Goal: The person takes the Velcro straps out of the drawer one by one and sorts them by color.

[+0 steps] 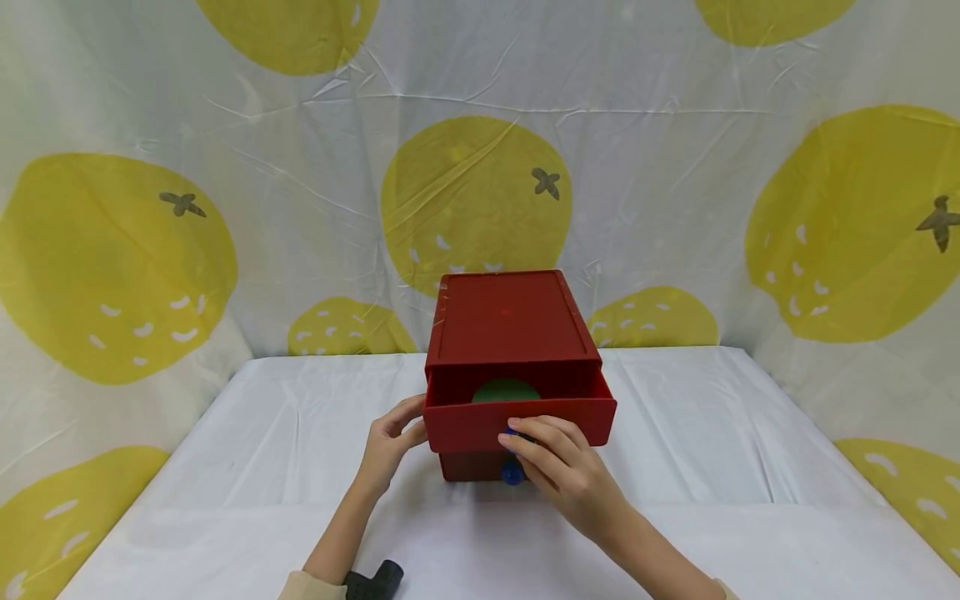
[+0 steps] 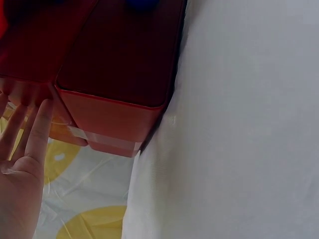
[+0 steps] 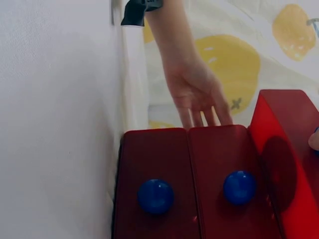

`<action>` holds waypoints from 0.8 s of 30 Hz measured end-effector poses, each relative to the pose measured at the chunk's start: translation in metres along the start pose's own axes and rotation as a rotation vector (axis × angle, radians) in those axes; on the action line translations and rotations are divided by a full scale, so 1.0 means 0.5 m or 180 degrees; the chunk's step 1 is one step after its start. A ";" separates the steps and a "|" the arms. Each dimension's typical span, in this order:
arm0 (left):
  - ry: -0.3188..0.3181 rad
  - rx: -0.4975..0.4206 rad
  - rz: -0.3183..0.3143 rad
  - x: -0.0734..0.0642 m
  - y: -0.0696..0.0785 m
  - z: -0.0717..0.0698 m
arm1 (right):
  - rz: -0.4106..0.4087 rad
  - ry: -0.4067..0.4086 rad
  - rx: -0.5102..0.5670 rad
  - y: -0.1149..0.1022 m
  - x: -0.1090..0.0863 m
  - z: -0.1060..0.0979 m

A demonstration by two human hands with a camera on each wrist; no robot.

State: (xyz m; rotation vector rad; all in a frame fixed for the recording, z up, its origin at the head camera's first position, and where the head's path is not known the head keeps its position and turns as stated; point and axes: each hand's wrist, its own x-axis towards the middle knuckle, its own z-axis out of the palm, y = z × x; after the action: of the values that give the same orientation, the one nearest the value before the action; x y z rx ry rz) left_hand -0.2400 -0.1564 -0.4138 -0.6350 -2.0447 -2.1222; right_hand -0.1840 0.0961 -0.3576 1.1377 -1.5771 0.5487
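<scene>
A red drawer cabinet (image 1: 513, 321) stands on the white-covered table, its top drawer (image 1: 457, 427) pulled out toward me. Part of a green round object (image 1: 506, 390) shows inside that drawer. With curled fingers and thumb, my right hand (image 1: 573, 479) pinches the blue knob (image 1: 511, 433) on the drawer's front, mostly covering it. My left hand (image 1: 386, 442) rests against the cabinet's left side; in the left wrist view its straight fingers (image 2: 37, 134) touch the red wall. Two lower drawers are closed, with blue knobs (image 3: 155, 196) showing in the right wrist view.
White cloth (image 1: 705, 433) covers the table on both sides of the cabinet. Behind hangs a white curtain printed with yellow fruit (image 1: 476, 196). A black wrist device (image 1: 375, 581) sits on the left forearm.
</scene>
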 end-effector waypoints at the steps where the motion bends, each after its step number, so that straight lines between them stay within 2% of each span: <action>1: 0.0004 0.0000 0.0002 -0.001 0.000 -0.001 | -0.0011 0.0007 0.0004 -0.002 0.001 -0.001; 8: 0.0017 -0.0009 -0.0012 -0.001 -0.005 -0.003 | -0.0135 0.0076 -0.0003 -0.017 0.012 -0.011; 24: 0.0054 0.0078 -0.0095 0.001 -0.002 -0.002 | -0.0239 -0.0011 0.0044 -0.027 0.007 -0.027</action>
State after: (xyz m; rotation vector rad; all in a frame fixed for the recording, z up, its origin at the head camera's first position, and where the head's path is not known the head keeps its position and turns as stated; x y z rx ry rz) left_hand -0.2412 -0.1571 -0.4146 -0.5847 -2.0808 -2.1075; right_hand -0.1658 0.0996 -0.3527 1.2038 -1.5292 0.5090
